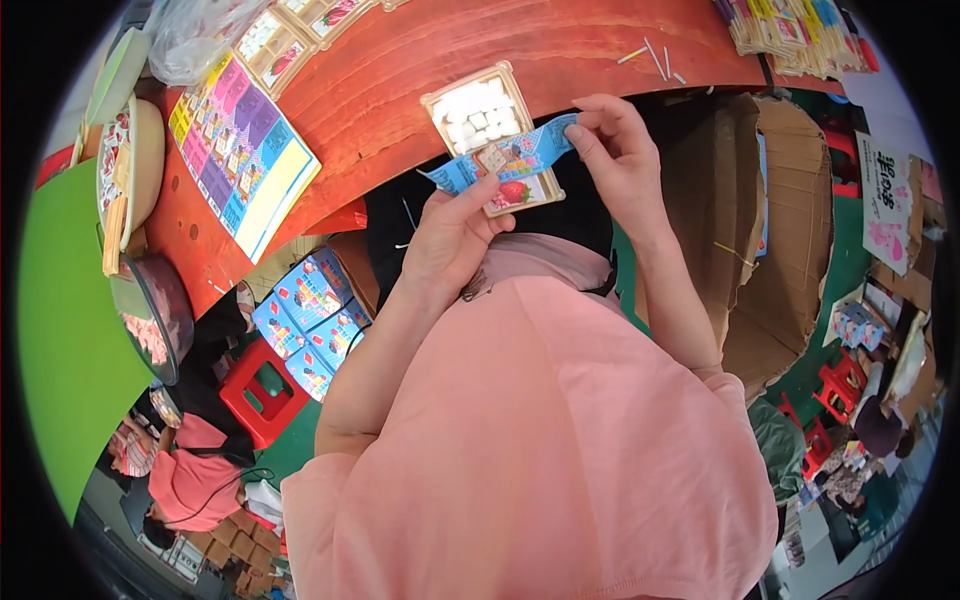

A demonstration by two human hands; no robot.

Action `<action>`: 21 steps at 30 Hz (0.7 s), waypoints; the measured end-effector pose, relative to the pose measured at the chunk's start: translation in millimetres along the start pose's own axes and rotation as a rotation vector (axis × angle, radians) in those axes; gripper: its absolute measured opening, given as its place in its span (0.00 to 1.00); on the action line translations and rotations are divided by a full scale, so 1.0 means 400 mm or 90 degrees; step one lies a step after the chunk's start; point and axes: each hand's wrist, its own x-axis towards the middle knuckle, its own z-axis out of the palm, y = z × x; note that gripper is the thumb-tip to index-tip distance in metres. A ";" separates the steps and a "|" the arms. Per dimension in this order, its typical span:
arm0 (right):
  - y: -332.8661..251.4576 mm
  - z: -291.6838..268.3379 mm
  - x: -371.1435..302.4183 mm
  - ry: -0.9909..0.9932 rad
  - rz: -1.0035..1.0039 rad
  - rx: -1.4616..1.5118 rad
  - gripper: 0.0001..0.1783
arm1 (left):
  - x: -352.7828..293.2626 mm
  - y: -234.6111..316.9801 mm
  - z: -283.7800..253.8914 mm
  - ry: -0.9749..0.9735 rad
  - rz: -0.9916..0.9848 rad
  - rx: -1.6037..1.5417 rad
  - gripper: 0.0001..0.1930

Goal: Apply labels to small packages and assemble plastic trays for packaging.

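Observation:
A shallow pale wooden tray (521, 104) leans over the near edge of the red table. Small white blocks (480, 113) fill its far part, and a strawberry picture (514, 192) shows in its near part. Across its middle lies a blue printed paper strip (545, 147). My left hand (452, 232) grips the tray's near left side, its thumb pressing on the strip. The strip's right end is pinched between the thumb and fingers of my right hand (618, 155). Fingers of my left hand under the tray are hidden.
On the red table (400, 80) lie a colourful printed sheet (235, 150), more trays (290, 40), a plastic bag (200, 40) and thin sticks (655, 58). A cardboard box (790, 270) stands at right. Bowls (150, 180), a red stool (240, 400) and a seated person (195, 475) are left.

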 end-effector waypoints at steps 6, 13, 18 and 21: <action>0.048 0.062 -0.052 -0.018 0.210 0.441 0.08 | -0.012 -0.009 0.014 -0.093 0.010 0.074 0.15; 0.018 0.044 -0.061 -0.086 0.265 0.409 0.13 | -0.033 -0.021 0.039 -0.029 0.056 0.142 0.14; -0.001 0.029 -0.056 -0.149 0.298 0.488 0.12 | -0.038 -0.012 0.043 0.001 0.094 0.137 0.12; -0.037 0.038 -0.060 -0.213 0.175 0.218 0.18 | -0.037 -0.002 0.038 0.022 0.114 0.174 0.12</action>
